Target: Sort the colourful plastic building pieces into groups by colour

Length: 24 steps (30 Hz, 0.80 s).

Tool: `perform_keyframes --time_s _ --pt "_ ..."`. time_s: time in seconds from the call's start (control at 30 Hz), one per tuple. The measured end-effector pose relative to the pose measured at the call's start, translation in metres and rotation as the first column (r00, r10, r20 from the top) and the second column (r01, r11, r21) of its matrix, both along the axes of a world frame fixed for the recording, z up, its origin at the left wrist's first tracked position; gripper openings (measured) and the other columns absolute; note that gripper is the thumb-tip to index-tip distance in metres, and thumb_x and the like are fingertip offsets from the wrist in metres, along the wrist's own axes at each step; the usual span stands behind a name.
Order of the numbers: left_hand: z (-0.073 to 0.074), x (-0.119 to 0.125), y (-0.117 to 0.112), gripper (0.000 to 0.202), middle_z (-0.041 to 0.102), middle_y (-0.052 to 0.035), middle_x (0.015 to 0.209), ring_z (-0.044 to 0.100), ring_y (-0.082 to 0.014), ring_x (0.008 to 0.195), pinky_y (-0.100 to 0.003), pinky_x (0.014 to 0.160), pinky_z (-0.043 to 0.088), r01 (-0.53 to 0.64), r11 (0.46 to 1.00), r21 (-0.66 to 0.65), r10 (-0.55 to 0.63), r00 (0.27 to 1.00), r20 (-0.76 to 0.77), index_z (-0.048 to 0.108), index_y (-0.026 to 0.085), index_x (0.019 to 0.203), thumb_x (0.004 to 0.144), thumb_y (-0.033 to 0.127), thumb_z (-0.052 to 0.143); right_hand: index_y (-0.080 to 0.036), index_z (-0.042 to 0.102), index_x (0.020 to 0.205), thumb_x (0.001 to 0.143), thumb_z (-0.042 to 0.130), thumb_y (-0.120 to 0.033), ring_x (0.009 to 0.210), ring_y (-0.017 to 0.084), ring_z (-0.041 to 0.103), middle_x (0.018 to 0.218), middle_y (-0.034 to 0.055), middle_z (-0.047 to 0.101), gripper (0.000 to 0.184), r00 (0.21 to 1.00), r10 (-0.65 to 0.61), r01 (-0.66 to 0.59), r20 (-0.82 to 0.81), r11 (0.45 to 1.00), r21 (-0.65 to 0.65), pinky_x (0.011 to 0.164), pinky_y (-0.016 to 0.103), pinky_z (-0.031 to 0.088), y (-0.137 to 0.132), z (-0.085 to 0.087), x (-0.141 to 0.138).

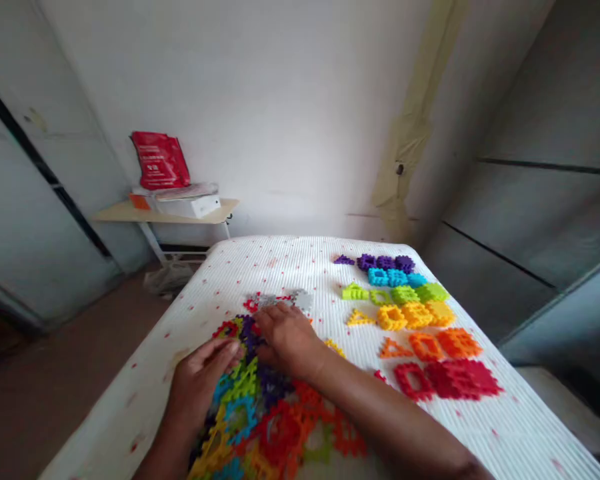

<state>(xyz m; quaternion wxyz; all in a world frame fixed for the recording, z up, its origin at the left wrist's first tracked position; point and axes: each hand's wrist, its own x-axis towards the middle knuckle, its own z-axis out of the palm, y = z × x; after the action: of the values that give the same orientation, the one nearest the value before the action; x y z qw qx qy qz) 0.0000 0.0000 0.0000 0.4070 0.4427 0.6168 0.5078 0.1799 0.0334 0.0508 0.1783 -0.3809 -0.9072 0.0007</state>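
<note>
Interlocking plastic shapes (280, 427) lie in a mixed heap on our white ribbed mattress (130, 427), with sorted colour rows (420, 320) done to its right. Our left hand (200, 380) curls its fingers at the heap's edge; our right hand (287, 340) spreads its fingers on top, whether pinching we cannot tell.

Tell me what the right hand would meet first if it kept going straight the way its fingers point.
The right hand would probably meet the grey interlocking plastic tiles just past its fingertips, though depth is hard to judge from this view.
</note>
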Motion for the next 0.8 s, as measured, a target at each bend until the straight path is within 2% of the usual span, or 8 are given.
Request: perform_keyframes --time_s 0.1,0.17,0.23,0.27,0.43,0.5,0.6,0.8 --pt "0.004 -0.002 0.0 0.045 0.071 -0.004 0.069 0.064 -0.0177 0.065 -0.023 0.061 0.052 -0.021 1.0 0.003 0.021 1.0 -0.018 0.067 0.014 0.082 0.058 0.052 0.07 -0.015 0.055 0.116 0.074 0.063 -0.027 0.099 0.023 0.054 0.108 0.0099 0.062 0.044 0.987 -0.154 0.154 -0.051 0.988 -0.018 0.083 0.032 0.045 0.038 0.012 0.04" --pt "0.006 -0.002 0.0 0.045 0.071 -0.0041 0.068 0.064 -0.0181 0.065 -0.023 0.061 0.052 -0.044 0.999 0.006 0.044 0.999 -0.03 0.068 0.015 0.08 0.056 0.053 0.07 -0.017 0.054 0.117 0.073 0.062 -0.024 0.104 0.021 0.053 0.114 0.009 0.06 0.045 0.95 -0.308 0.307 -0.046 0.951 -0.033 0.085 0.029 0.043 0.065 0.019 0.073" --pt "0.009 -0.003 0.0 0.044 0.071 -0.0042 0.068 0.064 -0.0181 0.065 -0.023 0.06 0.052 -0.069 0.998 0.007 0.069 0.997 -0.037 0.068 0.016 0.078 0.054 0.052 0.071 -0.019 0.054 0.118 0.072 0.062 -0.023 0.105 0.019 0.054 0.116 0.0062 0.06 0.047 0.86 -0.509 0.51 0.042 0.858 -0.061 0.087 0.026 0.042 0.093 0.024 0.112" --pt "0.01 -0.003 0.0 0.044 0.071 -0.0043 0.068 0.064 -0.0183 0.065 -0.023 0.061 0.052 -0.079 0.997 0.003 0.079 0.996 -0.035 0.069 0.016 0.078 0.053 0.052 0.071 -0.018 0.055 0.118 0.072 0.062 -0.023 0.104 0.02 0.055 0.115 0.0075 0.061 0.047 0.822 -0.567 0.57 0.063 0.819 -0.062 0.087 0.026 0.042 0.106 0.025 0.132" --pt "0.012 -0.003 0.001 0.047 0.072 -0.0052 0.069 0.066 -0.0205 0.067 -0.024 0.062 0.053 -0.106 0.994 -0.035 0.106 0.994 -0.009 0.069 0.016 0.077 0.047 0.052 0.073 -0.014 0.058 0.115 0.071 0.062 -0.02 0.098 0.025 0.06 0.109 0.0127 0.064 0.044 0.664 -0.73 0.746 0.164 0.662 -0.073 0.078 0.028 0.045 0.151 0.024 0.211" --pt "0.012 -0.004 0.001 0.046 0.072 -0.005 0.069 0.066 -0.0207 0.068 -0.024 0.061 0.053 -0.112 0.992 -0.052 0.112 0.994 -0.009 0.069 0.016 0.076 0.046 0.051 0.073 -0.014 0.059 0.113 0.07 0.063 -0.02 0.097 0.025 0.06 0.107 0.0123 0.065 0.043 0.619 -0.757 0.783 0.207 0.617 -0.085 0.075 0.028 0.046 0.16 0.02 0.228" --pt "0.015 -0.003 0.001 0.045 0.071 -0.004 0.066 0.066 -0.0207 0.065 -0.024 0.058 0.052 -0.135 0.987 -0.086 0.134 0.991 -0.013 0.07 0.017 0.076 0.045 0.05 0.073 -0.017 0.06 0.111 0.072 0.065 -0.022 0.098 0.024 0.06 0.106 0.0106 0.065 0.039 0.584 -0.767 0.809 0.265 0.578 -0.108 0.075 0.027 0.046 0.168 0.014 0.239" --pt "0.025 0.002 -0.002 0.041 0.07 -0.0036 0.062 0.065 -0.0214 0.063 -0.024 0.055 0.051 -0.168 0.978 -0.121 0.169 0.986 -0.006 0.069 0.017 0.07 0.042 0.048 0.072 -0.016 0.054 0.115 0.09 0.053 -0.033 0.096 0.019 0.057 0.114 0.0077 0.056 0.03 0.567 -0.743 0.818 0.355 0.558 -0.139 0.081 0.04 0.05 0.176 0.01 0.238"
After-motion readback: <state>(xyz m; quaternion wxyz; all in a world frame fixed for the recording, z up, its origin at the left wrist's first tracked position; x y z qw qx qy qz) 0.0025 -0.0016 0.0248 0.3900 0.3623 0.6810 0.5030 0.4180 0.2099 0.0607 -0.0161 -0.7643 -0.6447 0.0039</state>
